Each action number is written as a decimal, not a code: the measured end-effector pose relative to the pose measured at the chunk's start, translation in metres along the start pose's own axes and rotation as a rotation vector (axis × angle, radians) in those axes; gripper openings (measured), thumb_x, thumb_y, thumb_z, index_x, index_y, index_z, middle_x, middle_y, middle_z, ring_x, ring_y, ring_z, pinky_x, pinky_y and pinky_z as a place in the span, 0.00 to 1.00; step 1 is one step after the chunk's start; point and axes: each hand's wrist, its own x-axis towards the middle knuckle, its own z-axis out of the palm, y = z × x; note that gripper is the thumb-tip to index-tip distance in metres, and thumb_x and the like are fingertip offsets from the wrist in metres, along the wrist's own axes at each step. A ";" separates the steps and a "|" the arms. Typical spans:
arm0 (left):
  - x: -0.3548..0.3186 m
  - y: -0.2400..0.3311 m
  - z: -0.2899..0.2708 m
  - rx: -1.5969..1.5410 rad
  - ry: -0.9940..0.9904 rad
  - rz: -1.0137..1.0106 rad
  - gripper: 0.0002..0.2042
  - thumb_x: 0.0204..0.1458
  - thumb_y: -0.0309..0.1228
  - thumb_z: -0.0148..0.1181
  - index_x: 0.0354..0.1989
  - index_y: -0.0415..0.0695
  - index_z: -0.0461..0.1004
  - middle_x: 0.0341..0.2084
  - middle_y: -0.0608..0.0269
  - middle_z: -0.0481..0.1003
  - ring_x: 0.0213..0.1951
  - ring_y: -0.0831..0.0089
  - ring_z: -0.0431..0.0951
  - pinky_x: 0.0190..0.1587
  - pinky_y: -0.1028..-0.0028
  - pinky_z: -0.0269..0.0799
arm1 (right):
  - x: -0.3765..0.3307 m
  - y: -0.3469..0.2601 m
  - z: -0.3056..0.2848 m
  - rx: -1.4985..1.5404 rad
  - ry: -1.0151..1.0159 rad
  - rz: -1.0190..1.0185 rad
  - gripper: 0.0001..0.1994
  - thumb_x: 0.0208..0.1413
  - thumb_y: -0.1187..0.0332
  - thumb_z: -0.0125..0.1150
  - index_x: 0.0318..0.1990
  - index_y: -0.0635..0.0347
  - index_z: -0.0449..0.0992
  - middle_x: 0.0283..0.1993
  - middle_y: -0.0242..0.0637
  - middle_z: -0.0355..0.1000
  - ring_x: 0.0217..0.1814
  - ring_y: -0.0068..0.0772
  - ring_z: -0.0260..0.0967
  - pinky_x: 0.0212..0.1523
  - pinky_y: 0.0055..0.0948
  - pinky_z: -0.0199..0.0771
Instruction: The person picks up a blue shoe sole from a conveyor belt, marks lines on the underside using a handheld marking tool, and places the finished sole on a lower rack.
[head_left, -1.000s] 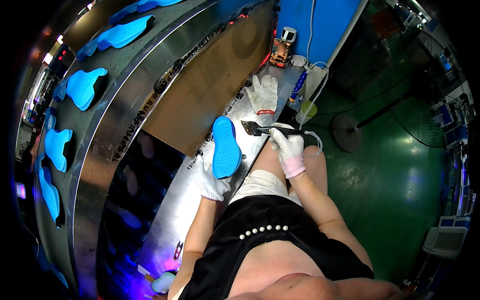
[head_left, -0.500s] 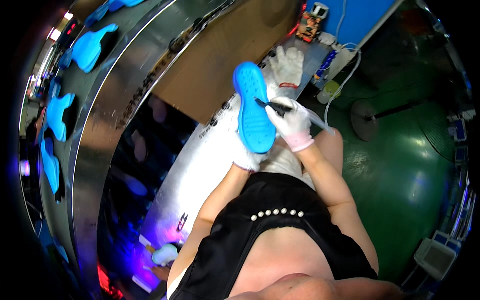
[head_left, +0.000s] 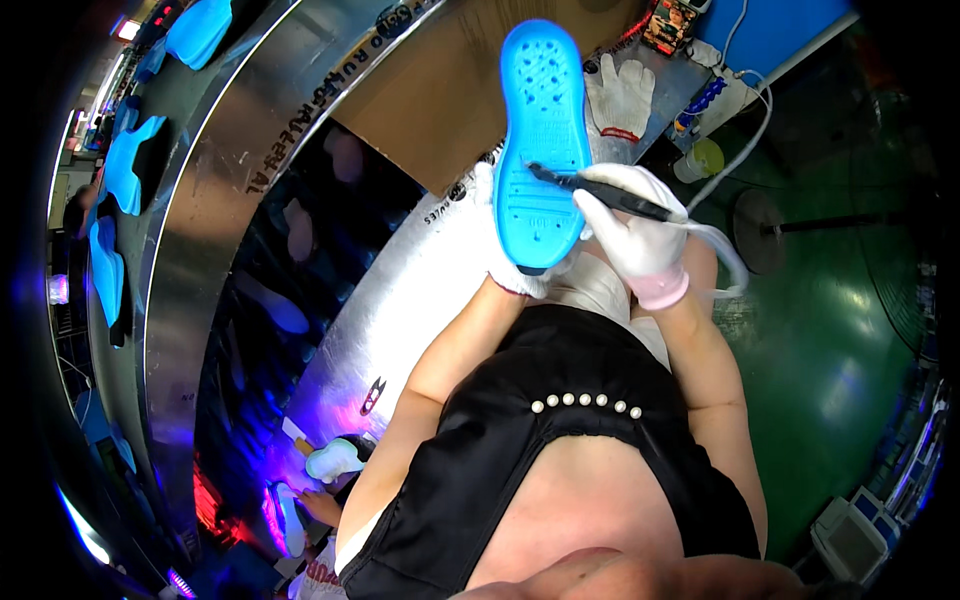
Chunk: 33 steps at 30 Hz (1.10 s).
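Left hand (head_left: 508,262), gloved, fingers closed around the lower end of the blue sole (head_left: 542,140), held up with its long axis running away from the body; right hand (head_left: 637,232), gloved, fingers closed on a dark pen tool (head_left: 600,192), tip touching the sole's mid-face from the right

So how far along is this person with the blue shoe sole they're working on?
Mid-job, it seems. The left hand holds the blue sole up, and the right hand presses a dark corded tool against its middle. More blue soles sit on the curved metal conveyor; whether they're finished can't be told.
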 end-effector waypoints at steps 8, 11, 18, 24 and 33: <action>0.002 0.041 0.014 -0.042 0.152 -0.276 0.39 0.50 0.63 0.40 0.63 0.45 0.54 0.55 0.43 0.64 0.45 0.44 0.73 0.36 0.45 0.74 | -0.003 -0.017 -0.005 0.064 -0.257 -0.092 0.10 0.42 0.74 0.66 0.35 0.59 0.77 0.34 0.40 0.75 0.33 0.35 0.74 0.35 0.27 0.73; 0.001 0.058 0.017 0.113 0.077 -0.415 0.36 0.53 0.57 0.44 0.61 0.38 0.57 0.56 0.43 0.64 0.52 0.51 0.70 0.53 0.57 0.69 | -0.013 -0.031 -0.015 -0.256 -0.709 -0.311 0.11 0.41 0.75 0.66 0.35 0.60 0.77 0.39 0.37 0.75 0.36 0.32 0.74 0.36 0.25 0.74; 0.014 0.079 0.034 0.593 0.250 -0.415 0.25 0.50 0.44 0.55 0.49 0.35 0.70 0.42 0.48 0.74 0.40 0.61 0.77 0.46 0.64 0.73 | -0.010 -0.032 -0.014 -0.069 -0.608 -0.254 0.11 0.44 0.73 0.65 0.38 0.57 0.78 0.38 0.37 0.76 0.32 0.33 0.73 0.34 0.25 0.73; 0.018 0.105 0.006 1.333 -0.273 -0.039 0.21 0.51 0.44 0.54 0.50 0.45 0.71 0.47 0.56 0.72 0.47 0.65 0.73 0.49 0.67 0.70 | -0.002 -0.031 -0.015 -0.083 -0.518 -0.339 0.13 0.38 0.76 0.65 0.37 0.60 0.79 0.39 0.42 0.76 0.34 0.37 0.74 0.36 0.25 0.73; 0.018 0.133 0.051 1.559 -0.418 -0.134 0.36 0.39 0.36 0.69 0.61 0.51 0.62 0.60 0.59 0.57 0.61 0.62 0.58 0.58 0.67 0.61 | -0.005 -0.039 -0.026 -0.295 -0.487 -0.472 0.11 0.40 0.76 0.67 0.35 0.58 0.79 0.40 0.41 0.77 0.24 0.30 0.70 0.26 0.24 0.69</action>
